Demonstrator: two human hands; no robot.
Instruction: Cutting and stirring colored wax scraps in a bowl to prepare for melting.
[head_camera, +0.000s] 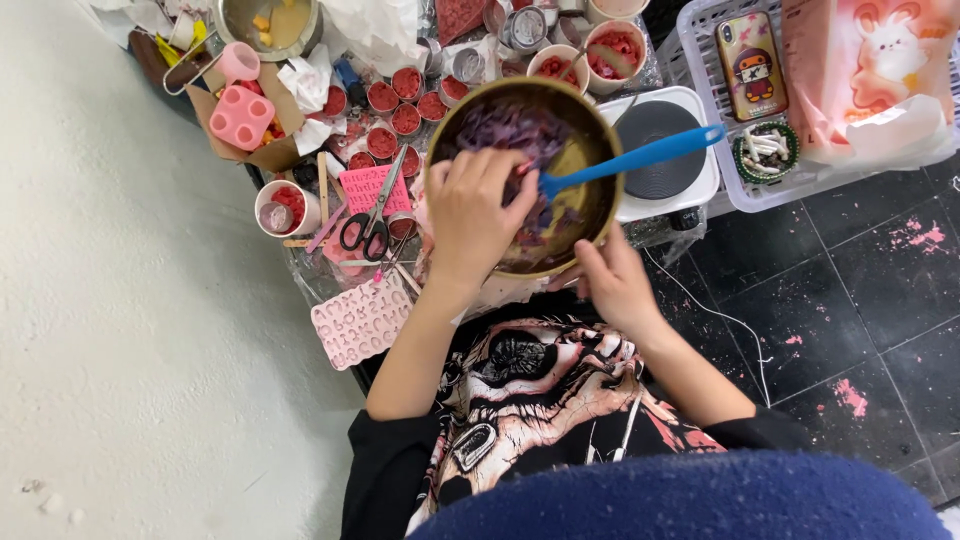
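A brass-coloured metal bowl (600, 150) sits in front of me with purple material (505, 130) inside it. My left hand (475, 215) reaches into the bowl, its fingers curled among the purple material; whether it grips any is hidden. A blue spatula (640, 157) rests in the bowl, its handle pointing up and right. Gripping the bowl's near rim from below is my right hand (610, 285).
Black-handled scissors (372, 225), a pink letter mould (360, 322), pink silicone moulds (240, 115) and several small tins of red material (395, 100) lie to the left. A round black hotplate (668, 150) sits behind the bowl. A clear basket (740, 195) holds a phone case and beads.
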